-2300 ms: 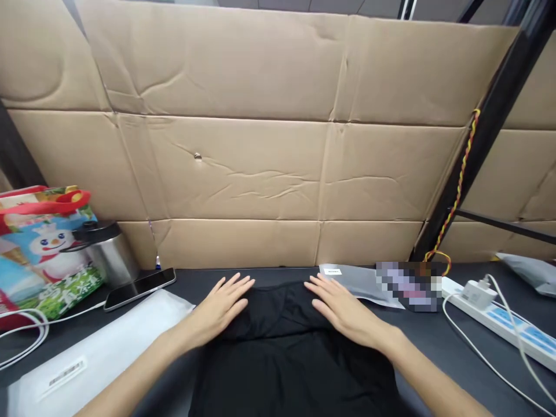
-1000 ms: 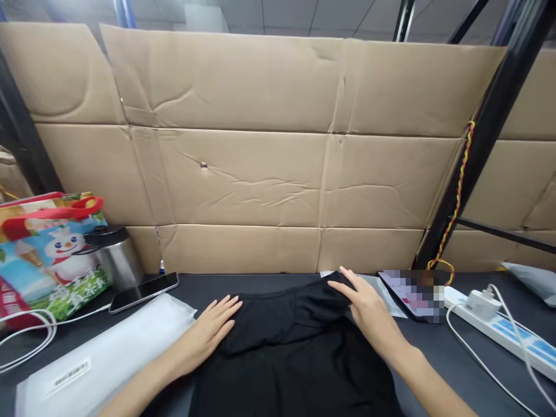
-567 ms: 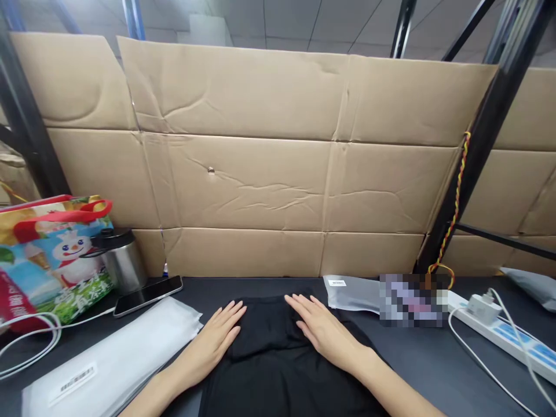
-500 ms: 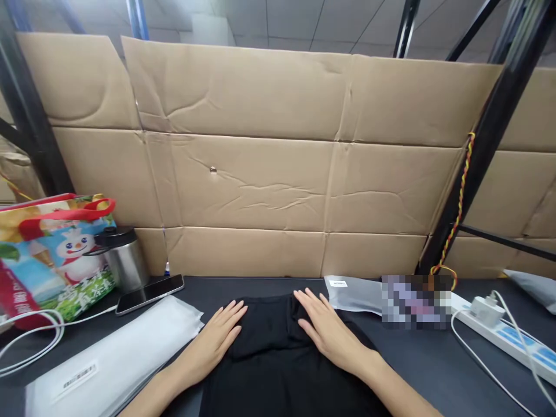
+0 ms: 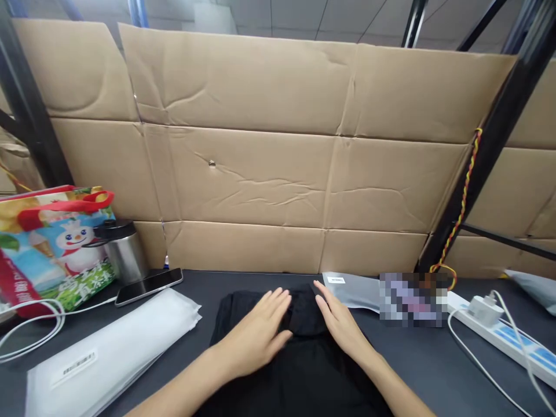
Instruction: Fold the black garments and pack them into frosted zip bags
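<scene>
- Bright, even light, seemingly from overhead, across the cardboard wall (image 5: 243, 174)
- Soft sheen on the phone (image 5: 150, 288)
- Folds of the black garment (image 5: 295, 359) nearly lost in darkness
- Wide-angle bowing at the edges, with the black uprights (image 5: 493, 150) leaning
- Pixelated blur patch (image 5: 412, 298) at right

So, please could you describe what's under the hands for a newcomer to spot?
Below the cardboard wall runs a dark table. Mid-table, between a white plastic pack and a grey pouch, lies a black garment, pressed by left hand and right hand.
</scene>
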The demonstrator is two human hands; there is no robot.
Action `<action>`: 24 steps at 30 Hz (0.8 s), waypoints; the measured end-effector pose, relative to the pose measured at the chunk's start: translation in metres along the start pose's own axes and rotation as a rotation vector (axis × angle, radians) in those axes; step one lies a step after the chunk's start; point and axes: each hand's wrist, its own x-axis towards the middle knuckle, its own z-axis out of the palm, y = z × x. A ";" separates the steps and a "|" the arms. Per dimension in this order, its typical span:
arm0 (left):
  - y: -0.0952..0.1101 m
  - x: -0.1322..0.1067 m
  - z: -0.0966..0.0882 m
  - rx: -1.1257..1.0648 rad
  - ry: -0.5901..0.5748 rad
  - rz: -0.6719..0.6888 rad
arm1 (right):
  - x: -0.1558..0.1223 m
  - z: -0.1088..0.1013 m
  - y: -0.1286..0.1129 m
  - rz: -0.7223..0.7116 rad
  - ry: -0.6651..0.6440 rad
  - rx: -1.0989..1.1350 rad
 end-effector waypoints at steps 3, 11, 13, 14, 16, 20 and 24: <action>0.024 0.033 0.016 -0.002 -0.037 0.127 | 0.001 0.003 0.010 0.018 0.018 0.050; 0.010 0.039 0.055 -0.009 -0.129 -0.056 | -0.003 0.010 0.007 0.062 0.014 0.125; 0.011 0.036 0.056 -0.046 -0.128 -0.086 | -0.005 0.016 0.000 0.058 0.017 0.130; 0.013 0.036 0.055 -0.070 -0.130 -0.096 | -0.005 0.019 -0.003 0.048 0.022 0.126; 0.016 0.035 0.051 -0.128 -0.145 -0.104 | -0.007 0.028 -0.006 0.011 0.040 0.105; 0.005 0.023 0.031 -0.238 -0.188 -0.100 | -0.005 0.040 -0.002 -0.090 0.084 0.056; -0.042 -0.015 0.007 -0.192 -0.022 -0.205 | 0.005 0.027 -0.001 -0.160 0.095 -0.013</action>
